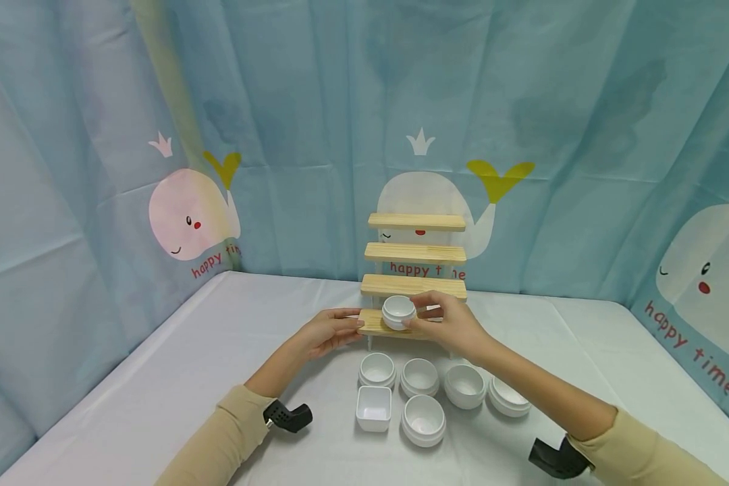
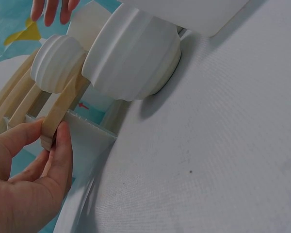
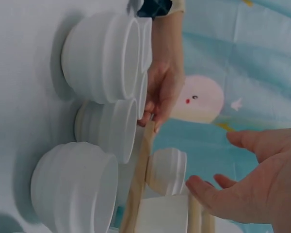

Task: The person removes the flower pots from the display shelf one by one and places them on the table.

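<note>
A small round white pot (image 1: 399, 313) sits on the lowest step of a wooden stepped shelf (image 1: 413, 285), towards its left side. My left hand (image 1: 328, 332) holds the left end of that step; in the left wrist view its thumb and fingers pinch the board (image 2: 63, 104). Close to the pot's right side is my right hand (image 1: 452, 327). In the right wrist view, the right hand (image 3: 262, 179) has its thumb and fingers spread, with a gap between them and the pot (image 3: 167, 171).
In front of the shelf stand several round white pots (image 1: 424, 420) and a square white pot (image 1: 373, 408) on the white tablecloth (image 1: 267, 304). A blue curtain (image 1: 316, 121) with printed whales hangs behind. The right forearm reaches over the rightmost pot (image 1: 509, 397).
</note>
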Motion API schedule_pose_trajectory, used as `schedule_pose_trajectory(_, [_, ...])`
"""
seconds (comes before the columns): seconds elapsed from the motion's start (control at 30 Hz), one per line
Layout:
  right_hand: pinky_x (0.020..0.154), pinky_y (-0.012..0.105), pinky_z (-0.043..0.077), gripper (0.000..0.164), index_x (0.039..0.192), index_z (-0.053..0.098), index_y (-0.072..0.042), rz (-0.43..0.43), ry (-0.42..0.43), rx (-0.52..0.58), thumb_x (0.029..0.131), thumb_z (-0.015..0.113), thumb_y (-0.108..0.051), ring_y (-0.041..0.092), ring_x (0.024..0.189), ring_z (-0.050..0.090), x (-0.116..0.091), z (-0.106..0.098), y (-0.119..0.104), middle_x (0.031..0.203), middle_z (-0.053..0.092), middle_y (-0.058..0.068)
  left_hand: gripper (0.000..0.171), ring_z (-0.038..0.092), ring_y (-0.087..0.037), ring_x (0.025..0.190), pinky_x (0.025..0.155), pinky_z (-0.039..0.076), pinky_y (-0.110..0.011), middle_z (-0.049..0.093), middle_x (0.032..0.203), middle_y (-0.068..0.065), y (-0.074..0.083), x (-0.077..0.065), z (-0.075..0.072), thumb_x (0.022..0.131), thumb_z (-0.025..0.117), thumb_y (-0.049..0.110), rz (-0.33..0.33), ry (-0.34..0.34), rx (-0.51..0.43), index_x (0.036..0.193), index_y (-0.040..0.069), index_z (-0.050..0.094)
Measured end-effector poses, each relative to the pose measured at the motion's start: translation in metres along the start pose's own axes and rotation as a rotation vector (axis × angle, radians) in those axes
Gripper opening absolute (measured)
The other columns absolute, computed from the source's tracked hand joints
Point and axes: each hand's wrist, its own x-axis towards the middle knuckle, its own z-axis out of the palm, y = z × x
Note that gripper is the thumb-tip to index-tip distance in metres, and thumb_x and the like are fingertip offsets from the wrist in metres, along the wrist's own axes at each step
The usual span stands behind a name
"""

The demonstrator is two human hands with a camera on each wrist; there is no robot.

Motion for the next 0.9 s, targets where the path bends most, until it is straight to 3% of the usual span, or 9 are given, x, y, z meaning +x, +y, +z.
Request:
schedule_pose_trajectory(0.23, [0.090,0.036,0.066,0.054,0.142,0.058,0.008,0.060,-0.005,-0.003,0.098,0.077,-0.018,0.040,0.126,0.064,0.013,0.000,-0.005,0.144,0.060,0.025,0.055,0.070,-0.014,0.097,0.092,0.064,-0.024,0.060,0.130,-0.023,0.000,0.000,0.000,0.105,0.057,-0.005,0.000,0.012,-0.002,0.156,-0.013,0.038])
schedule_pose_trajectory(0.57, [0.111,0.054,0.054,0.057,0.145,0.055,0.008,0.091,-0.003,-0.065,0.100,0.074,-0.022,0.046,0.136,0.056,0.028,0.009,-0.008,0.150,0.055,0.027,0.054,0.070,-0.013,0.097,0.092,0.063,-0.023,0.060,0.129,-0.022,-0.001,0.001,-0.001,0.106,0.056,-0.004,0.003,0.005,0.002,0.156,-0.014,0.037])
schedule_pose_trajectory(0.9, [0.119,0.056,0.046,0.058,0.145,0.053,0.009,0.103,0.004,-0.089,0.099,0.074,-0.020,0.047,0.139,0.052,0.032,0.018,-0.013,0.148,0.056,0.028,0.054,0.071,-0.013,0.097,0.091,0.064,-0.023,0.060,0.129,-0.022,0.000,-0.002,-0.002,0.106,0.056,-0.003,0.005,0.005,0.003,0.156,-0.013,0.037])
